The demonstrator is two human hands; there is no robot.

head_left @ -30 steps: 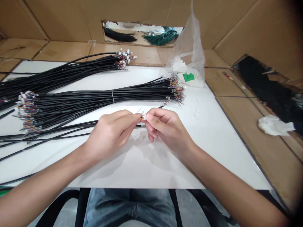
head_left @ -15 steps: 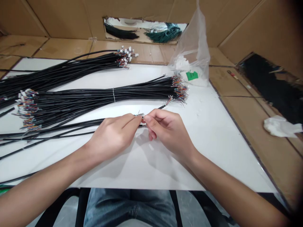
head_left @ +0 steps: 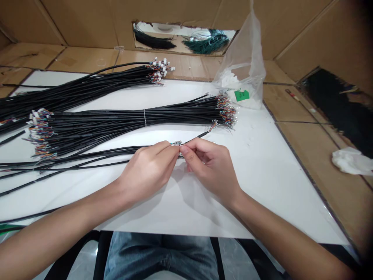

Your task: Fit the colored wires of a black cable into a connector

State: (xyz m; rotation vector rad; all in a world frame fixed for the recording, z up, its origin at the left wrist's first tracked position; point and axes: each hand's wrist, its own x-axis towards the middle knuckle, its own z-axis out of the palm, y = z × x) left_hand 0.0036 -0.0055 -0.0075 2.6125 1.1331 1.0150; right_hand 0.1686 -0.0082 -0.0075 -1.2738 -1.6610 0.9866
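My left hand (head_left: 150, 169) and my right hand (head_left: 211, 167) meet above the white table (head_left: 271, 171), both pinched closed. Between their fingertips is the stripped wire end of a black cable (head_left: 175, 143), which trails off to the left across the table. Whatever small part my right fingers may press onto it is hidden. Just behind my hands lies a tied bundle of black cables (head_left: 140, 118) with coloured bare wire ends at its right. A second bundle (head_left: 87, 85) with white connectors lies further back.
A clear plastic bag (head_left: 243, 74) with white parts and a green label stands at the table's back right. Cardboard walls surround the table. A white crumpled tissue (head_left: 351, 161) lies on the cardboard at right. Loose black cables (head_left: 58, 165) lie at left. My knees show under the front edge.
My hands have lowered a little towards the table and stay pinched together on the cable end. The view has shifted slightly, so everything sits a bit further right.
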